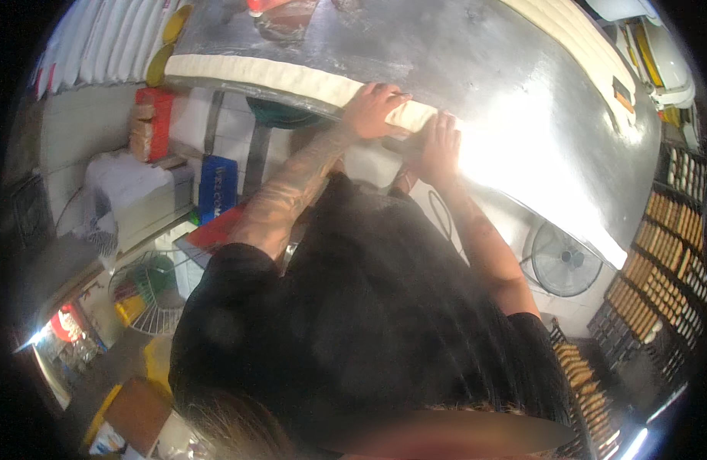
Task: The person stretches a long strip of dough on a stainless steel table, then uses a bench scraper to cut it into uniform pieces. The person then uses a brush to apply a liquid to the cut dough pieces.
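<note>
A long rope of pale dough (273, 75) lies along the near edge of a metal work table (445, 52). My left hand (373, 109) rests over the dough roll, its fingers curled across the top. Close to its right, my right hand (442, 144) lies at the roll's right part, fingers extended over it. A short stretch of dough shows between the two hands. Whether the fingers grip the dough or only press on it is hard to tell. Strong glare covers the table just right of my right hand.
More long dough strips (566, 40) lie at the table's far right, with a small scraper-like tool (622, 95) on them. Racks of baked rolls (655, 259) stand at right, near a round fan (566, 256). White sacks (112, 40) are at upper left; a wire basket (152, 293) is lower left.
</note>
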### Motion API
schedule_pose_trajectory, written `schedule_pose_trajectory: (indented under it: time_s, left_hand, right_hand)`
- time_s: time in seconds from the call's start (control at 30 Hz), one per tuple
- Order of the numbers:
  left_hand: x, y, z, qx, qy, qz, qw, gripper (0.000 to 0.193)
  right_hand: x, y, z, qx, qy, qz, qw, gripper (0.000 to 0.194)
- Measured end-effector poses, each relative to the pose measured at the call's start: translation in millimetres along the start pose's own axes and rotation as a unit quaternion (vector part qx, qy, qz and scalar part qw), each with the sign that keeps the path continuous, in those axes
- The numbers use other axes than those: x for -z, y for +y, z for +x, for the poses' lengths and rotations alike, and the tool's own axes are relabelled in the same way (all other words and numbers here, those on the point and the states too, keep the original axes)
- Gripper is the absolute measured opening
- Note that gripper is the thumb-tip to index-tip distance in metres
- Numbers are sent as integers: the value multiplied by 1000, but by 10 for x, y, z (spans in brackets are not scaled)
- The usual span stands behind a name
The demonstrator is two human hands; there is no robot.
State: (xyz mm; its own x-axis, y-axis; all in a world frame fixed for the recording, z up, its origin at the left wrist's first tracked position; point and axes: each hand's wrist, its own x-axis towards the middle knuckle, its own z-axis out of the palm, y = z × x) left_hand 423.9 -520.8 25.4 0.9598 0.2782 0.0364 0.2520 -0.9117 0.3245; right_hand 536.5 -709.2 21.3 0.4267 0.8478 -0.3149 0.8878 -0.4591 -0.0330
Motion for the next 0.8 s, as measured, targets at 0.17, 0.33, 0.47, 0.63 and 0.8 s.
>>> schedule_pose_trajectory:
  time_s: [0.17,0.33,0.47,0.63,0.8]
  left_hand:
    - [109,-339,-102,-3,5,-1,1000,86]
    - [194,-805,-205,-21,-15,-7,1000,88]
    - [246,-1129,-402,-35,11,-24,999,87]
    - [380,-1398,-562,-44,64,-14,997,87]
    - [507,-1587,-567,-23,9,-14,1000,89]
  right_hand:
    - [15,-323,115,-32,32,-45,998,128]
    - [284,-667,251,-15,-70,-4,997,125]
    - [403,-898,396,-62,-32,72,995,125]
    - [457,-1292,511,-61,-41,41,996,124]
    - [599,-1510,628,-34,-45,4,998,120]
